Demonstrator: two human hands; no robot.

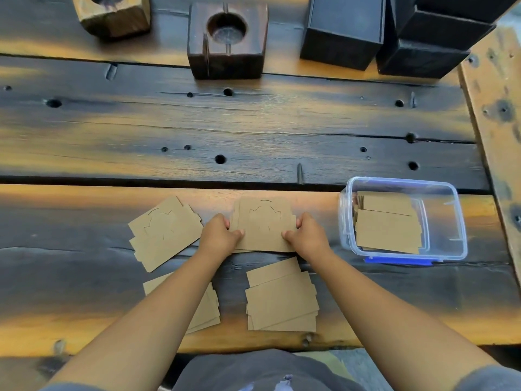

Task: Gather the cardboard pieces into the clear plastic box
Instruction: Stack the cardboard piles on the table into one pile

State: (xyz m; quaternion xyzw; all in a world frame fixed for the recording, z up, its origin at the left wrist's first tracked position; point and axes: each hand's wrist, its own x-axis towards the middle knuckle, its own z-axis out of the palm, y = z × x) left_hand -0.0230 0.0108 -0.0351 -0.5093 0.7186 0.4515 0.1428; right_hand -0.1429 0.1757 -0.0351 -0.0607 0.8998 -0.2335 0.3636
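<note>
A small stack of brown cardboard pieces [263,224] lies on the wooden table, gripped on its left edge by my left hand [221,234] and on its right edge by my right hand [306,235]. To the right stands the clear plastic box [456,221] with a blue clip; several cardboard pieces [387,230] lie inside it. Another cardboard pile [165,232] sits to the left. Two more piles lie nearer me: one [282,300] between my forearms, one [207,309] partly hidden under my left forearm.
At the far side of the table [253,122] stand two wooden blocks with round holes [227,38] [112,12] and several black boxes [344,29]. A lighter wooden beam [496,108] runs along the right edge. The table's near edge is just below the piles.
</note>
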